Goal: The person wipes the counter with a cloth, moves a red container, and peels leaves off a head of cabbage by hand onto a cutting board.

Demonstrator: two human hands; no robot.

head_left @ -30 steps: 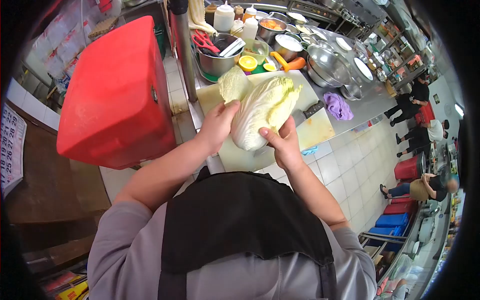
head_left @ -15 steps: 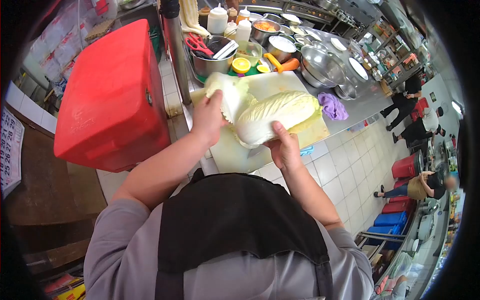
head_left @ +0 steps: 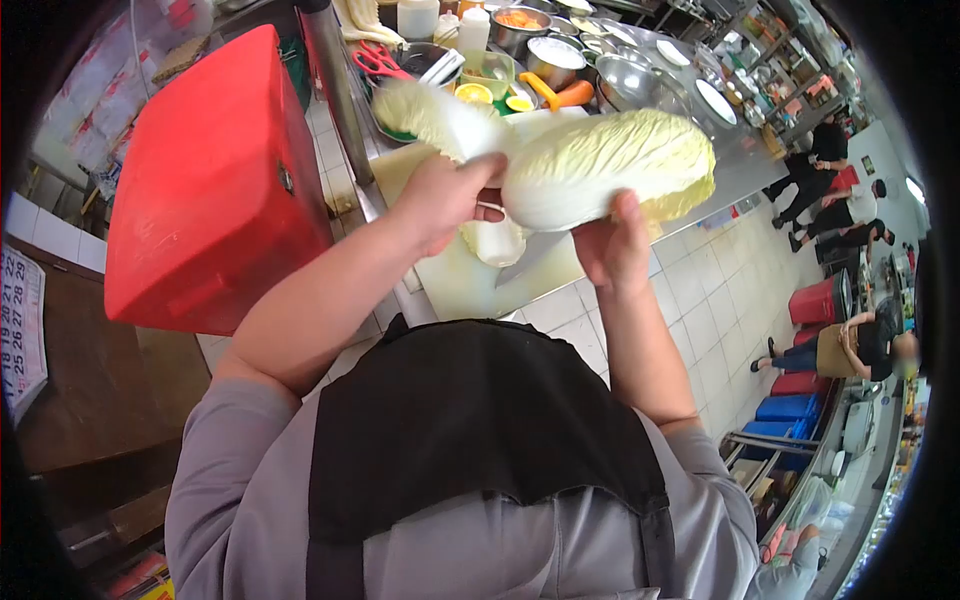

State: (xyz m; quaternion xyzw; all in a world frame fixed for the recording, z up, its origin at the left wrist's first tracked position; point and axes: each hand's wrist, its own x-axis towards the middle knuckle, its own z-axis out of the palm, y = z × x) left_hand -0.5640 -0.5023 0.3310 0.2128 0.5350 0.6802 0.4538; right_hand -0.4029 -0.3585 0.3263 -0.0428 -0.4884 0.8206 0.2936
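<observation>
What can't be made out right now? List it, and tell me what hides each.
All in the head view:
Right hand's fingertips, thumb aside: hidden by the cabbage.
Fine detail of the leaf at the left hand: motion-blurred.
Part of the cutting board: covered by the hands and cabbage.
Top of the white bottle: cut off by the top edge.
Calendar's left part: lost at the dark lens rim.
</observation>
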